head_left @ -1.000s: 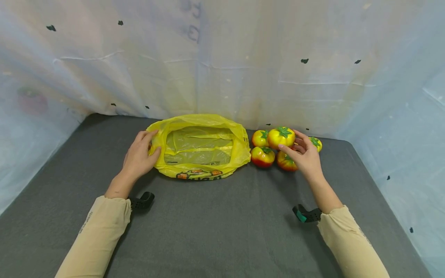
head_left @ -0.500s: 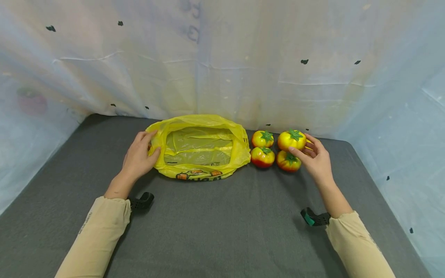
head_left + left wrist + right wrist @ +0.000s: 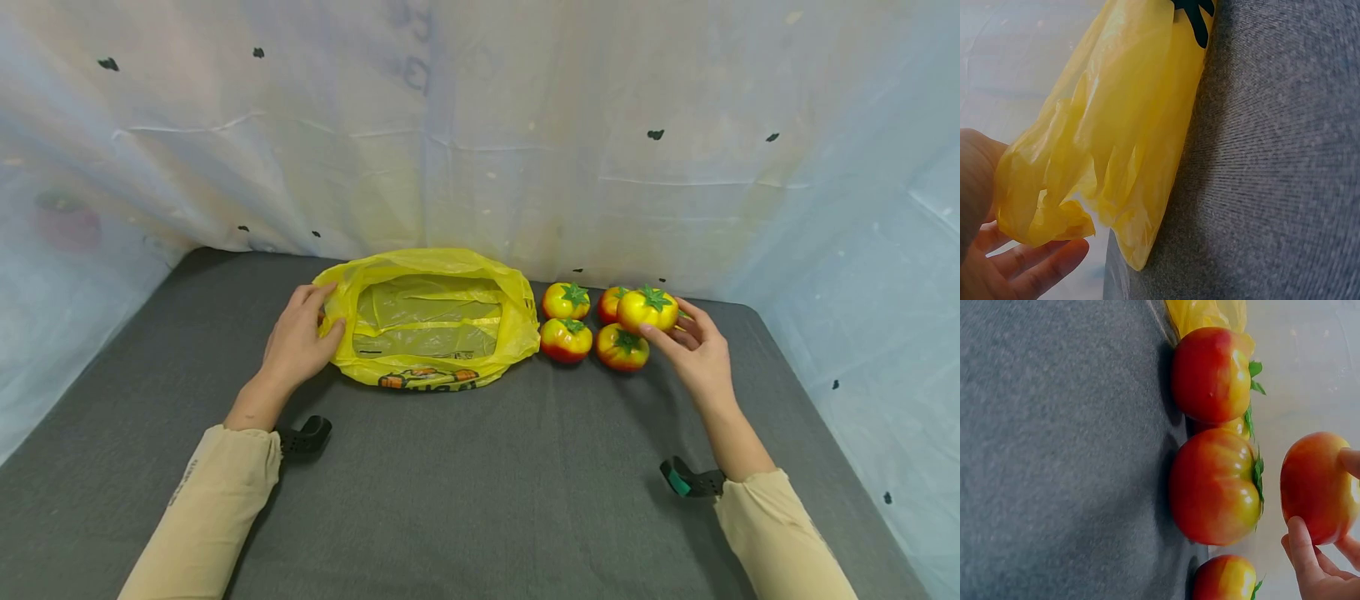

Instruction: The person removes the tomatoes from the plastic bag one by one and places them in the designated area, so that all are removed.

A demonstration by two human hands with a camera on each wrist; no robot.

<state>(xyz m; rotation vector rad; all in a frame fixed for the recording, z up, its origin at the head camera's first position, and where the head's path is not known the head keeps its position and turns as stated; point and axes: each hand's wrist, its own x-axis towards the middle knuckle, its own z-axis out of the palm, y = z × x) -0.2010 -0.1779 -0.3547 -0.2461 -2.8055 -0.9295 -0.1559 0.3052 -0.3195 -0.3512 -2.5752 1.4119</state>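
Observation:
On the left, my left hand holds the near-left rim of a yellow plastic bag; its mouth gapes upward. In the left wrist view the bag's crumpled edge lies between thumb and fingers. My right hand grips a yellow-red tomato with a green calyx, raised above the others. The right wrist view shows this lifted tomato between fingertips, apart from the tabletop. Below it stand several like tomatoes: front left, back left, front right and one partly covered behind.
A dark grey cloth-covered table lies beneath everything. Pale plastic sheeting rises along the back and both sides. The bag's right end sits close beside the front left tomato. Black straps with curved mounts are on both wrists.
My right hand has moved right with the tomato, from over the middle of the group toward its right side. The back tomato has come partly into sight. My left hand keeps its place.

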